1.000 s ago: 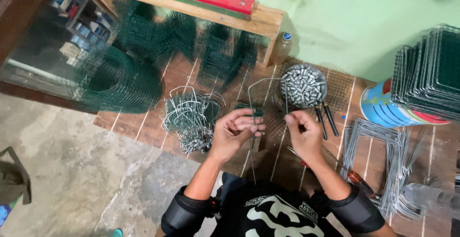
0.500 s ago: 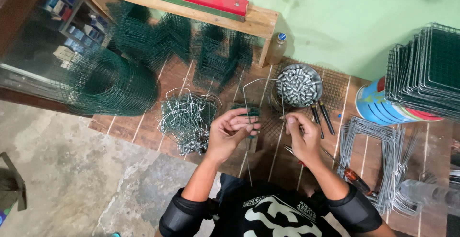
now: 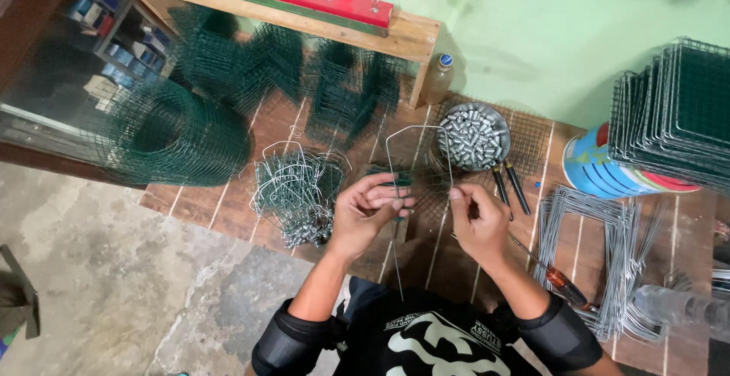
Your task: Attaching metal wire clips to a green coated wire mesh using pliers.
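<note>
Both hands were up over the brown tiled floor (image 3: 228, 209), working 1 bent wire frame (image 3: 417, 128) between them. The left hand (image 3: 370, 212) was closed around the frame's left leg, fingers curled over a small green mesh piece (image 3: 389, 174) there. The right hand (image 3: 477, 220) pinched the right leg between thumb and forefinger. The frame stood upright as an arch, its top just beside the metal bowl of silver sleeves (image 3: 471, 136). Left of the hands lay a heap of finished wire loops (image 3: 293, 190); further left, a roll of green mesh (image 3: 171, 136). 2 black-handled pliers (image 3: 508, 186) lay beside the bowl, a screwdriver (image 3: 559, 277) by the right forearm, and a stack of bare wire rectangles (image 3: 601, 231) on the right.
</note>
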